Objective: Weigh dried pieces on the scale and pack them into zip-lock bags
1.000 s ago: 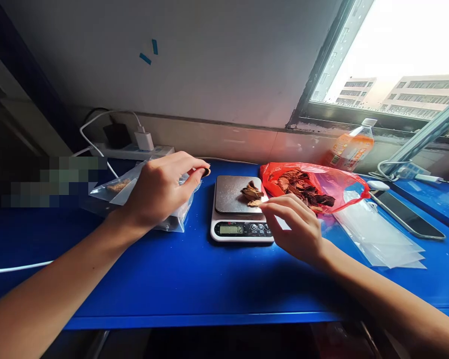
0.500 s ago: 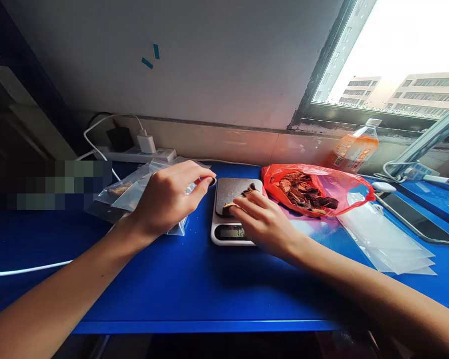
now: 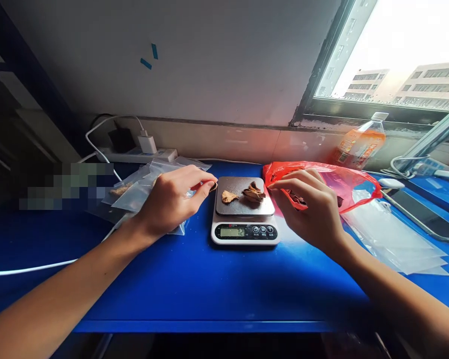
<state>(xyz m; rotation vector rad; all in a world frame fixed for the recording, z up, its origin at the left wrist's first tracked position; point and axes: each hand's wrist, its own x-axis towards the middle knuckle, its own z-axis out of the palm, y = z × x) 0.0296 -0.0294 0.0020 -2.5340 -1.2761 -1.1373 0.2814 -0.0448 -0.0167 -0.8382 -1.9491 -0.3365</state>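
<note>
My left hand point(image 3: 177, 199) hangs just left of a kitchen scale point(image 3: 245, 232), thumb and forefinger pinching a small dark dried slice point(image 3: 212, 186). On the scale's metal plate lie a pale dried slice point(image 3: 229, 197) and a small heap of brown dried slices point(image 3: 253, 193). The display seems to read 7.2. My right hand point(image 3: 310, 204) is over the left part of a red plastic bag point(image 3: 353, 184), thumb and forefinger tips together by its rim. Whatever they may hold is hidden. Dark dried slices point(image 3: 298, 198) show in the bag, partly behind the hand.
Clear zip bags point(image 3: 129, 192), some with contents, lie behind my left hand. More flat clear bags point(image 3: 404, 239) and a phone point(image 3: 422, 212) lie at right. An orange drink bottle point(image 3: 362, 142) stands by the window. A power strip point(image 3: 164, 155) with cables runs along the wall.
My right hand has moved from the scale plate rightwards to the red bag, uncovering the slices on the plate. My left hand stays nearly in place with its slice.
</note>
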